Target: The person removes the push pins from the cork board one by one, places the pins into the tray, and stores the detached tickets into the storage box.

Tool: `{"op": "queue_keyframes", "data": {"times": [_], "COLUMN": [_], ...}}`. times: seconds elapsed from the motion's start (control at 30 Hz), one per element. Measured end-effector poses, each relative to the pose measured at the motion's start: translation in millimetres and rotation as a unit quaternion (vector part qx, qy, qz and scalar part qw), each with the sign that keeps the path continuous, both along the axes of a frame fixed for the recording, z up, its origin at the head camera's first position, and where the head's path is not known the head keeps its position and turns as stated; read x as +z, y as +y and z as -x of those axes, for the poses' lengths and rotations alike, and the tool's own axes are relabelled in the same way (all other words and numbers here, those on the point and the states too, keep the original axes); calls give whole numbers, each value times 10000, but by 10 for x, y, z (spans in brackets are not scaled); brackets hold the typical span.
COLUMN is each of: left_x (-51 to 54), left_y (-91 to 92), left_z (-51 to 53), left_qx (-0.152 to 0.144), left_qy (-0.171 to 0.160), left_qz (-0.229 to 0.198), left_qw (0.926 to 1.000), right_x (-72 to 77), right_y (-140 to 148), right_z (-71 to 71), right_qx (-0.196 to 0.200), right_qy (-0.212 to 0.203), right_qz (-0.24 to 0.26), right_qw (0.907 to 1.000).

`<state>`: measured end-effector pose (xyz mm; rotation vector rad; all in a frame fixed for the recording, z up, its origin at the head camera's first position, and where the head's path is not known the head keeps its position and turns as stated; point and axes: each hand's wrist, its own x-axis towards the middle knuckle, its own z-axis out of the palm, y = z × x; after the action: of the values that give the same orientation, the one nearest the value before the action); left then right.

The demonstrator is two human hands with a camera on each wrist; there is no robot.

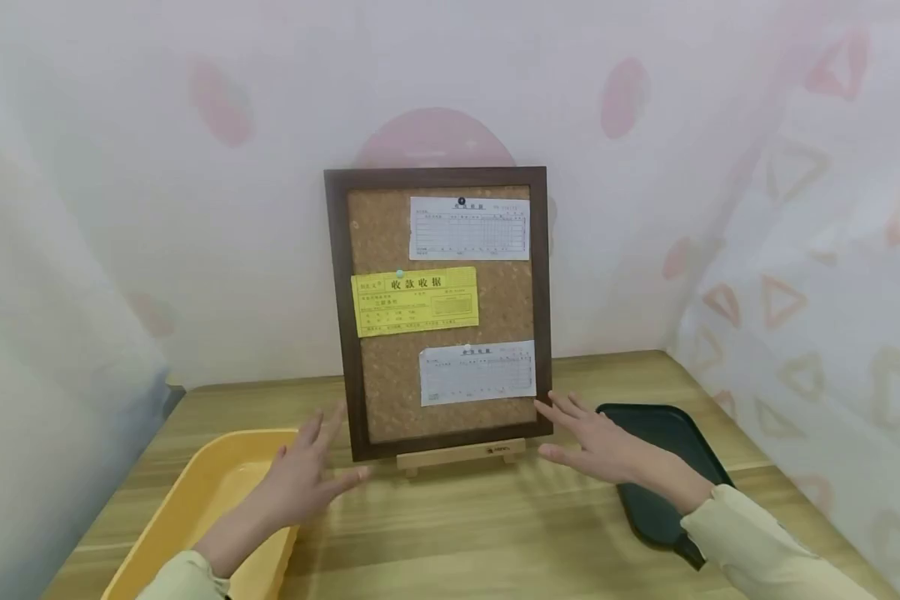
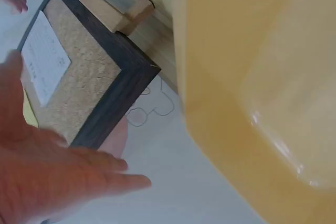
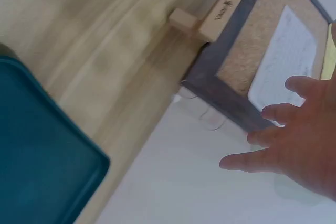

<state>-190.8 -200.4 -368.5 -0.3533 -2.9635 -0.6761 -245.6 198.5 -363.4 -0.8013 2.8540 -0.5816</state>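
A dark-framed cork board (image 1: 446, 425) leans upright on a small wooden easel (image 1: 461, 454). Pinned to it are a white receipt slip (image 1: 468, 229) at the top with a black pin, a yellow receipt slip (image 1: 416, 302) at middle left with a light blue pin, and another white slip (image 1: 478, 375) at lower right with a whitish pin. My left hand (image 1: 300, 479) is spread near the frame's lower left corner, holding nothing. At the lower right corner, my right hand (image 1: 600, 442) has its fingers extended and holds nothing. Whether either hand touches the frame I cannot tell.
A yellow tray (image 1: 195, 492) lies on the wooden table at left, partly under my left forearm. To the right is a dark green tray (image 1: 652, 500), partly covered by my right arm. A patterned white cloth (image 1: 270, 108) hangs behind and at the sides.
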Motion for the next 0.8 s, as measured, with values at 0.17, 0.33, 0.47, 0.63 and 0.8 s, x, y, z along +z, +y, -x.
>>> {"op": "queue_keyframes", "data": {"times": [0.17, 0.33, 0.47, 0.63, 0.8], "left_x": [-4, -23, -102, -208, -245], "left_y": [71, 328, 574, 773, 936], "left_z": [210, 503, 664, 773, 847], "left_qx": [722, 1495, 1879, 2435, 2922], "left_qy": [-568, -648, -285, 132, 841], "left_qz": [-776, -1696, -2314, -2887, -3039], "left_qw": [9928, 9720, 9541, 9259, 9029], "right_x": [-93, -172, -198, -208, -211], "right_y": [49, 82, 83, 58, 64], "right_z": [44, 58, 77, 110, 126], "right_qx": [-74, -155, -217, -181, -254], "right_qy": [-121, -177, -222, -237, -180], "right_qz": [13, 121, 198, 195, 150], "right_qw": [9999, 9996, 9993, 9994, 9994]}}
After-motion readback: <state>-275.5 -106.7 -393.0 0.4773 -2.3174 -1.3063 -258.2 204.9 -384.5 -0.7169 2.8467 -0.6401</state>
